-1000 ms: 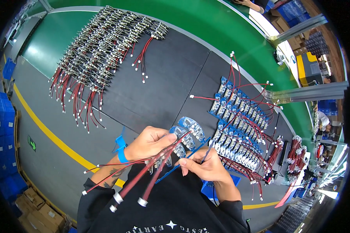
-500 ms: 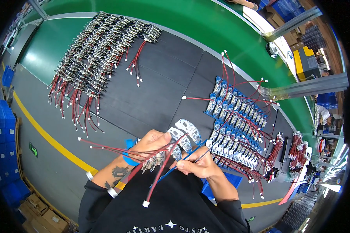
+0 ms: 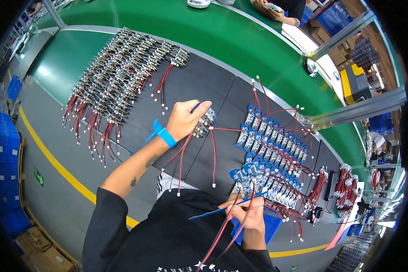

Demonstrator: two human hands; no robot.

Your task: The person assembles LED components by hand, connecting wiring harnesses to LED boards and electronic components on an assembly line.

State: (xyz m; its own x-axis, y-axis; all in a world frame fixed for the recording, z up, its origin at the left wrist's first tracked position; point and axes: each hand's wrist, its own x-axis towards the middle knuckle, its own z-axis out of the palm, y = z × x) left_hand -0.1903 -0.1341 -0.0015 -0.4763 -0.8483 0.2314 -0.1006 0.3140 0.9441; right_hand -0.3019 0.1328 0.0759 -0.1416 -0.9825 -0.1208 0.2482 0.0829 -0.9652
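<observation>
My left hand (image 3: 186,119), a blue strap on its wrist, is closed around a small stack of circuit boards (image 3: 207,121) above the black mat. Red and black leads with white connectors trail from the stack. Lower right, close to my body, my right hand (image 3: 250,212) pinches a thin blue strip (image 3: 208,213). Small circuit boards (image 3: 248,181) stand at the fingers of that hand, with red wires running down past it. Whether these boards are all gripped or partly rest on the panels behind, I cannot tell.
Overlapping rows of wired boards (image 3: 118,77) cover the mat's left side. Blue-edged board panels (image 3: 276,140) lie to the right, with red wire bundles (image 3: 347,183) beyond. A blue bin (image 3: 271,226) sits below the edge. A metal post (image 3: 358,109) and another person's hand (image 3: 276,13) are across the line.
My left hand has moved up and away from my right hand, carrying boards over the mat. My right hand has dropped slightly, still with the blue strip.
</observation>
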